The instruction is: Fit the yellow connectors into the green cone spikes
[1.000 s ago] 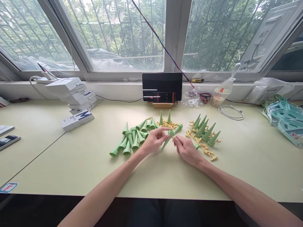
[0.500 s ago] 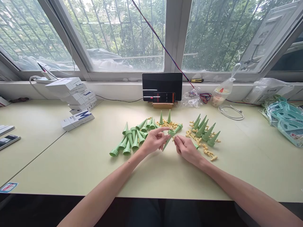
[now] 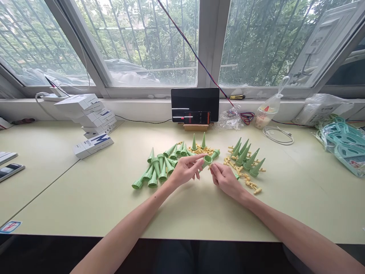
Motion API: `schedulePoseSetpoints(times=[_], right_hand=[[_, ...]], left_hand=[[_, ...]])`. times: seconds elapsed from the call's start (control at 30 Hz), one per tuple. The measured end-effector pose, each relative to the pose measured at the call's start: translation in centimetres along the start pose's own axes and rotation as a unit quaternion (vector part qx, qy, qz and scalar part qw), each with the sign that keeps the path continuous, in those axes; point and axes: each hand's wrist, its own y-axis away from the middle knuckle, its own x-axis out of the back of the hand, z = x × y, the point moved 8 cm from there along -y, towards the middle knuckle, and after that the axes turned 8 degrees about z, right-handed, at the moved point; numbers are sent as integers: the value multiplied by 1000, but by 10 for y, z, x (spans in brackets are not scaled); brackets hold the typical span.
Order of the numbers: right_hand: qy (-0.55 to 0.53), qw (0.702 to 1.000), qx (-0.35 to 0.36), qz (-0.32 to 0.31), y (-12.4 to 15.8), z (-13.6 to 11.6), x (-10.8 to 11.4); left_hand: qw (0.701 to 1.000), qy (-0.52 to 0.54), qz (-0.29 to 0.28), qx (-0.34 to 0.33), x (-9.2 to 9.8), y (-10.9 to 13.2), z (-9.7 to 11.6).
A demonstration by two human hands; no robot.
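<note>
My left hand (image 3: 186, 169) pinches a green plastic cone (image 3: 206, 161) by its wide open end, whose mouth faces me. My right hand (image 3: 225, 178) is closed just to the right of it, fingertips at the cone's rim, pinching a small yellow piece that I can barely make out. A heap of green cones (image 3: 158, 167) lies left of my hands. More green cones (image 3: 247, 158) stand and lie on the right among small yellow parts (image 3: 247, 182). Two cones stand upright behind a pile of yellow parts (image 3: 202, 149).
The pale green table (image 3: 85, 190) runs under a window. A dark tablet (image 3: 195, 103) with a phone (image 3: 197, 117) in front stands at the back. Stacked white boxes (image 3: 88, 118) lie at the left, a coiled cable (image 3: 278, 135) and teal plastic items (image 3: 343, 142) at the right.
My left hand has turned the green cone so that its tip points away and its open end faces me. My right hand has stayed close by its rim.
</note>
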Motion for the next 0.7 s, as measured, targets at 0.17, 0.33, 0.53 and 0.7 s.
schedulePoseSetpoints(times=[0.17,0.33,0.53,0.7], right_hand=[[1,1000,-2,-1,0,0,0],[2,1000,4,5,0,1,1],[1,1000,-2,6,-1,5,1],[10,1000,1,5,-1,4,1]], left_hand=[[1000,5,-5,0,-1,0,1],[1000,17,-11,4,-2,0,2],[999,34,-14,8,-4,-1,4],[999,41,-7,5,-4,-1,8]])
